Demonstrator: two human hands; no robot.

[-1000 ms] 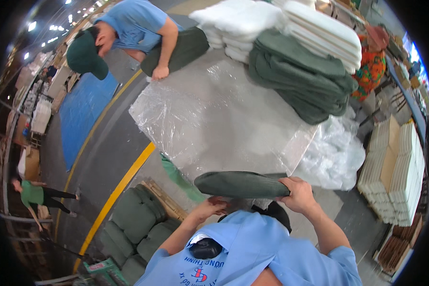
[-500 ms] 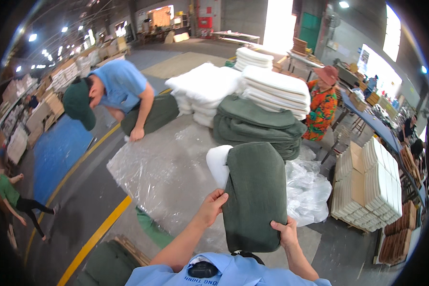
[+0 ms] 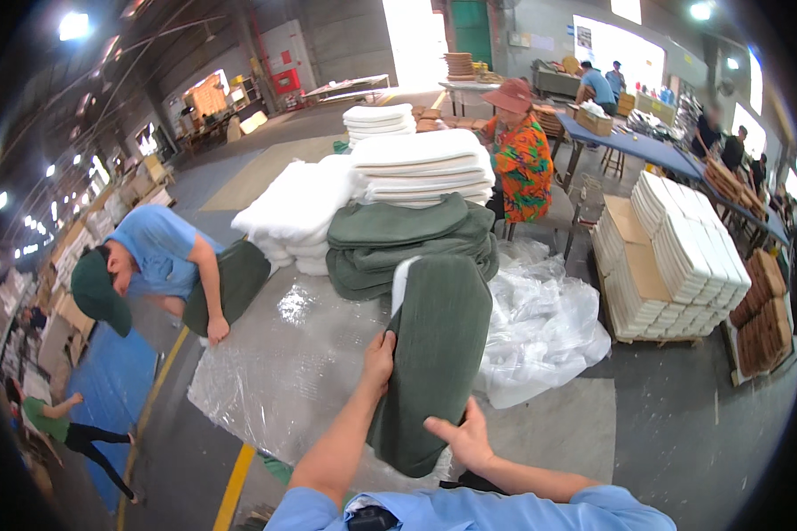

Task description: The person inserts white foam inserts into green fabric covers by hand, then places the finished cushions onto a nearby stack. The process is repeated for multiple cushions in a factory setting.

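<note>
I hold a long dark-green fabric cushion cover (image 3: 443, 350), rounded at its end, upright in front of me. A sliver of white padding (image 3: 399, 281) shows along its upper left edge. My left hand (image 3: 378, 361) is closed on the left edge, its fingers partly hidden behind the cover. At the lower right edge my right hand (image 3: 466, 435) grips with the thumb lying on the front face. Beyond it lies a stack of folded green covers (image 3: 407, 243), with white cushion pads (image 3: 425, 168) piled on and behind it.
Clear plastic sheeting covers the table (image 3: 274, 363). Crumpled plastic bags (image 3: 540, 327) bulge at its right. A co-worker in a blue shirt (image 3: 155, 252) leans over another green cushion (image 3: 230, 283) at left. A person in a red hat (image 3: 514, 142) is beyond. Stacked white pads (image 3: 673, 248) stand at right.
The view has swung right. The green cover has tilted, and less white padding shows at its edge. My right hand has shifted inward along the lower edge, its thumb further onto the front.
</note>
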